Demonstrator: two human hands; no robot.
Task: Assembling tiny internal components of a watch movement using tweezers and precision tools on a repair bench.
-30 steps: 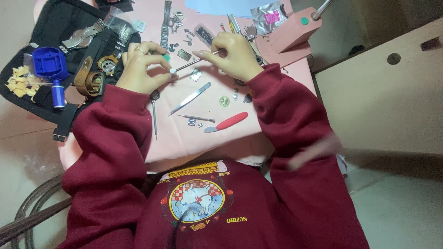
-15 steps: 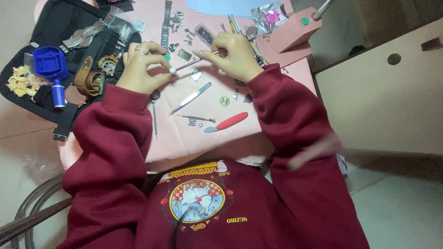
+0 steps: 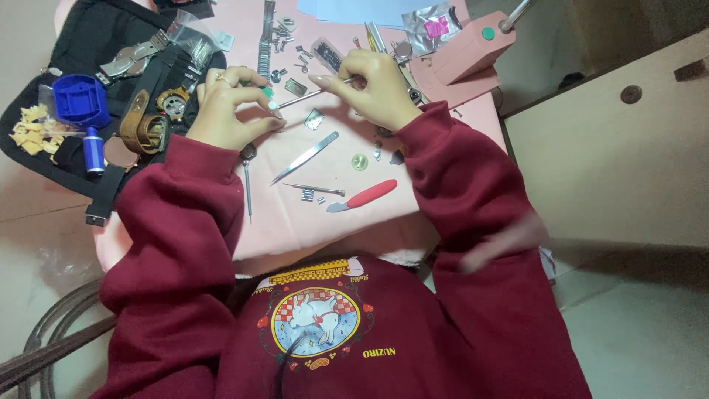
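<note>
My left hand (image 3: 225, 111) pinches a small part with a green tip (image 3: 267, 94) between thumb and fingers, above the pink mat (image 3: 295, 222). My right hand (image 3: 378, 90) holds a thin metal rod tool (image 3: 310, 95) whose point reaches toward that small part. Just below the hands lie a small metal piece (image 3: 314, 119), steel tweezers (image 3: 304, 157), a small round brass part (image 3: 360, 162), a thin pin tool (image 3: 314, 190) and a red-handled tool (image 3: 367, 195). A slim screwdriver (image 3: 247, 185) lies beside my left wrist. Both sleeves are dark red.
A black tool case (image 3: 96, 44) at the left holds a blue block (image 3: 80, 99), a blue bottle (image 3: 92, 148), a brown strap (image 3: 142, 129) and metal parts. A metal watch band (image 3: 265, 44), a foil packet (image 3: 436, 18) and a pink box (image 3: 464, 55) lie beyond the hands. A beige cabinet (image 3: 620, 140) stands at the right.
Both hands stay together over the mat with only slight finger movement; the rod tool remains pointed at the small part. Nothing on the mat has shifted.
</note>
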